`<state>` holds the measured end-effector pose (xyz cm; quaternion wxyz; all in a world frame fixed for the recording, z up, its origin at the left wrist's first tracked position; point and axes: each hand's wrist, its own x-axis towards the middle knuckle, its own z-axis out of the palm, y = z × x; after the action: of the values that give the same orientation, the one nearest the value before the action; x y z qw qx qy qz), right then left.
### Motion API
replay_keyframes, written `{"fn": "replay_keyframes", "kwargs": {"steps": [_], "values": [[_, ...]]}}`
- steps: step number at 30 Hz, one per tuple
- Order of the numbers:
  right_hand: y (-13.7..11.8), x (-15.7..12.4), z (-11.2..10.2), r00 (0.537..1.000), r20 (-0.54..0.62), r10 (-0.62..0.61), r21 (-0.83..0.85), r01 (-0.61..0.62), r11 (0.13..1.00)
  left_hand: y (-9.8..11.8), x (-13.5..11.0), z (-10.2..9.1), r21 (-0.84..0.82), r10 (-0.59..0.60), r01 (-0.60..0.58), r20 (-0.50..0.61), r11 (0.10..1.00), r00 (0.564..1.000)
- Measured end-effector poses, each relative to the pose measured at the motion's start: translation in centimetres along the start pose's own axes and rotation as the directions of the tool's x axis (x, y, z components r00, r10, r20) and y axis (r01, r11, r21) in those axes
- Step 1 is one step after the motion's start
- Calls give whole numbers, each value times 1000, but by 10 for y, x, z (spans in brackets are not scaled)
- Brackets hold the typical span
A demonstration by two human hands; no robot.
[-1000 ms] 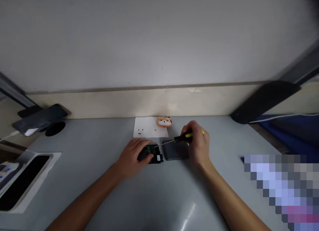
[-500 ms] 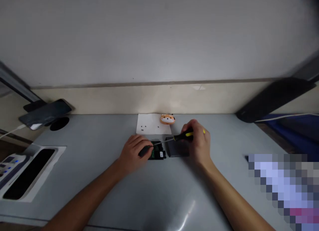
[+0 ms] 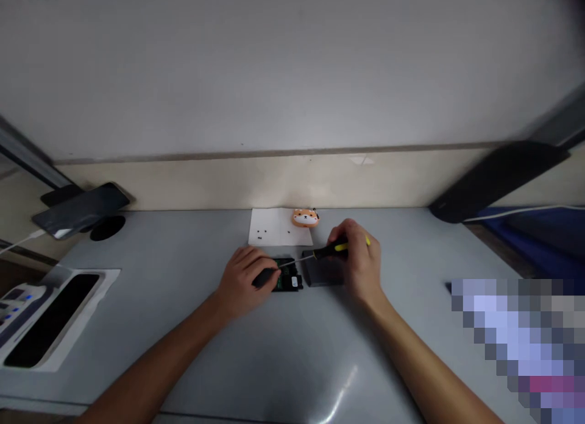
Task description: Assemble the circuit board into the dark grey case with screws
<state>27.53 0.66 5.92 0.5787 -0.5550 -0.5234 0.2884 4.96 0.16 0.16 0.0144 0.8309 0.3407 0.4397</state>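
My right hand (image 3: 361, 259) grips a screwdriver (image 3: 326, 251) by its black and yellow handle, the thin shaft slanting left and down. Its tip meets the fingertips of my left hand (image 3: 244, 282), over a black device with a green circuit board (image 3: 287, 282) lying on the table. The left fingers and thumb are closed round the device's left side, where a dark part shows between them; they hide much of it. A dark grey flat case piece (image 3: 320, 273) lies just right of the device, partly under my right hand.
Behind the hands, several tiny dark screws (image 3: 259, 234) lie on a white paper (image 3: 269, 220) beside an orange animal-faced case (image 3: 305, 217). A phone on a stand (image 3: 85, 211) and a black-screened device (image 3: 55, 320) are at left. A black cylinder (image 3: 493, 183) leans at right.
The whole view has shifted slightly. Both hands keep their hold, and the screwdriver stays with its tip at the left fingertips.
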Motion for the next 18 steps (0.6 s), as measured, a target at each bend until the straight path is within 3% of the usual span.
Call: {"fn": "replay_keyframes", "kwargs": {"steps": [13,18], "values": [[-2,-2,0,998,12,-60,-75,60,995,0,0,-1,42,11,-9,-30,999,1000],[-2,-2,0,995,25,-98,-97,100,990,1,0,-3,53,52,-52,5,997,999]]}}
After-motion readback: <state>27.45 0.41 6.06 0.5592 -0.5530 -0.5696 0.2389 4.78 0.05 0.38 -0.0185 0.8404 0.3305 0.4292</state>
